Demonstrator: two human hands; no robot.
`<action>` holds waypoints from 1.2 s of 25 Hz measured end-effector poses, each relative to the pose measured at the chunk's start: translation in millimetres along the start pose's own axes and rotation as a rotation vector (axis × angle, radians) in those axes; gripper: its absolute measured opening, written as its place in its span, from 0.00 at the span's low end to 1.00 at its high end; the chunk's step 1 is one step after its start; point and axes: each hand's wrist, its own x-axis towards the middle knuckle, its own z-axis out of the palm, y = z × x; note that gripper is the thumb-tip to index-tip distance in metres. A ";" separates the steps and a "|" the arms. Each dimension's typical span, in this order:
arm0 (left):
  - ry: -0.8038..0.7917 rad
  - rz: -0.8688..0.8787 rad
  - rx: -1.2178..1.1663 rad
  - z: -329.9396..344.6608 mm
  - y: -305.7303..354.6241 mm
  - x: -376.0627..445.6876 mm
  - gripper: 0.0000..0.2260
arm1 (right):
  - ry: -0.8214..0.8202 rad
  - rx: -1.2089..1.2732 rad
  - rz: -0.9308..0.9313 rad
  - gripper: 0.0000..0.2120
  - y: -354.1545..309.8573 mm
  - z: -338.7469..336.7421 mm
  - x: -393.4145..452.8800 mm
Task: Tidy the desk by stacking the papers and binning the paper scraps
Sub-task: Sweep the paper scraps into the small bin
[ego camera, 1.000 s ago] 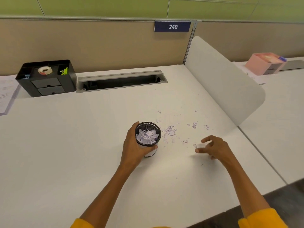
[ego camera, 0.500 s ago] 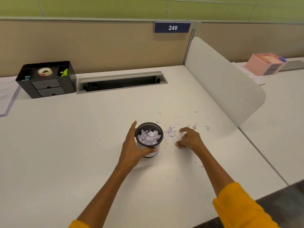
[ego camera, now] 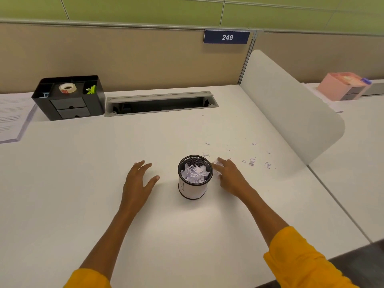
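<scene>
While the mesh cup (ego camera: 195, 177) stands upright on the white tabletop (ego camera: 83, 183) between both hands, neither grip touches it. Left hand (ego camera: 137, 181) sits just left of the cup, apart from it, fingers straight and spread, thumb out toward the cup, holding nothing, so an open grip. Right hand (ego camera: 230, 175) is just right of the cup, close to its rim, fingers loosely extended over a small clump of paper scraps (ego camera: 251, 162); cannot tell whether any scrap is pinched under the fingertips, nothing plainly held. Cup is partly filled with crumpled white and purple bits. More scraps lie scattered on the tabletop beyond and to the right of the right hand, toward the white divider panel (ego camera: 291, 113). Far beyond the left hand, at the back edge, a black organizer (ego camera: 70, 100) holds a tape roll (ego camera: 67, 88) and a green clip (ego camera: 91, 89). Left of the organizer, printed papers (ego camera: 12, 117) lie flat, cut off by the frame edge. A grey cable tray (ego camera: 162, 102) sits open at the back, beyond the cup. Sign reading 249 (ego camera: 227, 37) is on the partition. Pink box (ego camera: 345, 86) sits on the neighbouring desk, far right of the right hand. Both sleeves yellow.
</scene>
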 end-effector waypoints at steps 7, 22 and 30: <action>0.025 -0.022 0.054 27.4 -5.4 -17.7 0.21 | 0.222 -0.095 0.036 0.15 -0.8 -0.6 -12.5; 0.054 0.048 0.215 34.9 -11.1 -22.0 0.20 | 0.260 0.828 -0.088 0.07 -63.8 -89.9 -41.2; 0.053 0.057 0.238 37.0 -16.6 -20.2 0.20 | 0.379 0.870 -0.007 0.07 -28.0 -83.5 -28.8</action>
